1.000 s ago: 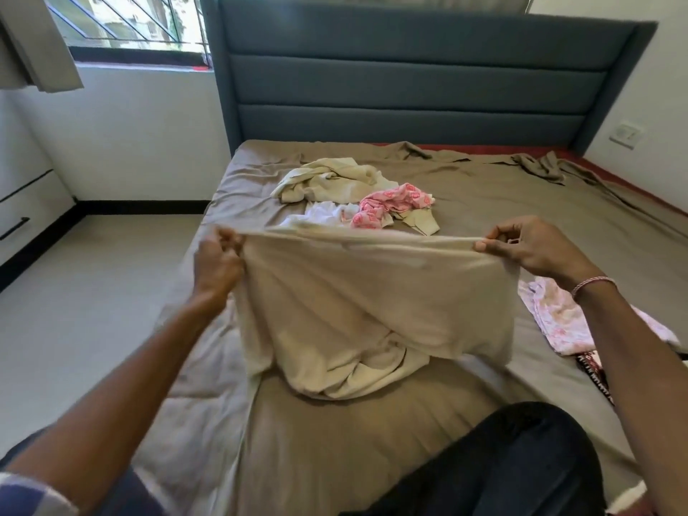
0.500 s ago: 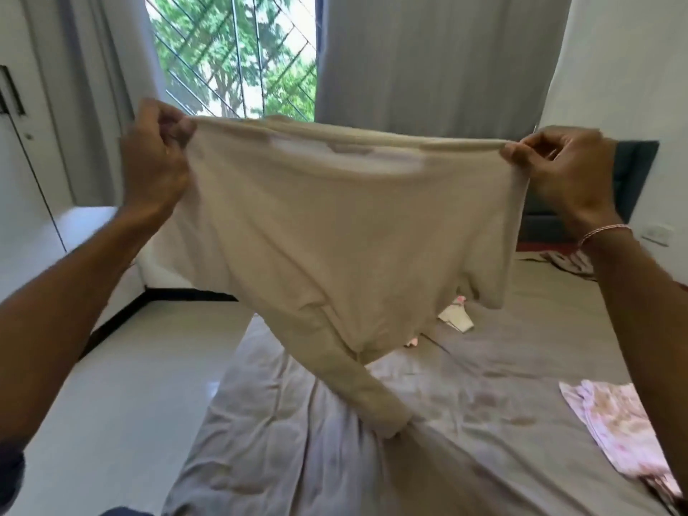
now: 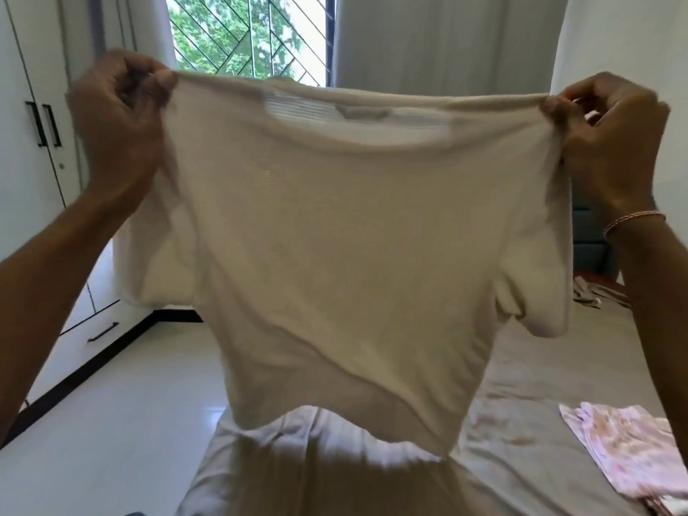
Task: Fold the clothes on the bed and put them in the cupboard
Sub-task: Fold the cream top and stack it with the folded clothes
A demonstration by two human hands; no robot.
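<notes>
Higher than before: one cream knit T-shirt (image 3: 335,255), its two shoulders in fingertip pinches of left hand (image 3: 119,117) and right hand (image 3: 610,143).

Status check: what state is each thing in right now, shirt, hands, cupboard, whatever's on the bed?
Cream T-shirt: held up, spread wide, unfolded.
Left hand: grips one shoulder.
Right hand: pinches the other shoulder.
Cupboard doors: shut.
Pink garment: lying flat on the bed.
</notes>
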